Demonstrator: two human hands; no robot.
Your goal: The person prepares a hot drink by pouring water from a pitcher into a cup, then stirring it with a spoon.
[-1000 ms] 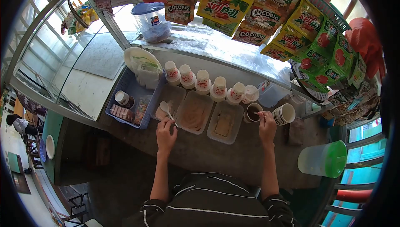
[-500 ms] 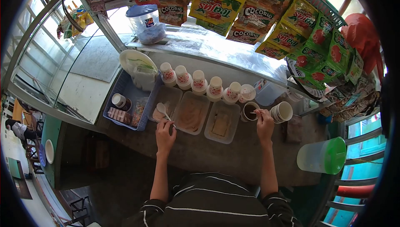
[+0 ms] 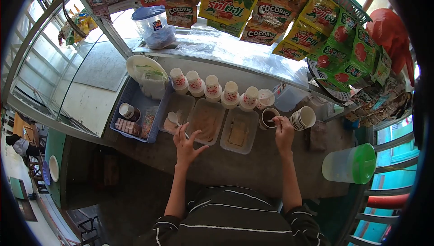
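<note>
My left hand (image 3: pixel 186 146), fingers spread, is over the near edge of the plastic containers. Beside its fingertips a white spoon (image 3: pixel 174 118) leans in the left container (image 3: pixel 183 103), which holds some pale powder. The middle container (image 3: pixel 209 116) has pinkish-brown powder, and the right one (image 3: pixel 238 133) shows a thin tan layer. My right hand (image 3: pixel 283 134) pinches the thin handle of a spoon (image 3: pixel 271 120) whose end reaches into a paper cup (image 3: pixel 269 115) of dark brown contents. Just right of that hand lies a tilted stack of paper cups (image 3: pixel 304 118).
Stacks of upturned printed cups (image 3: pixel 212 87) line the back. A blue basket (image 3: pixel 157 131) with packets stands left, a green-lidded jug (image 3: pixel 350 164) right. Drink sachets (image 3: pixel 230 6) hang overhead from the shelf. A person (image 3: pixel 22 146) is far off at left.
My left hand has opened from a curled pose beside the white spoon, and its fingers are now spread. My right hand stays at the brown cup with its spoon.
</note>
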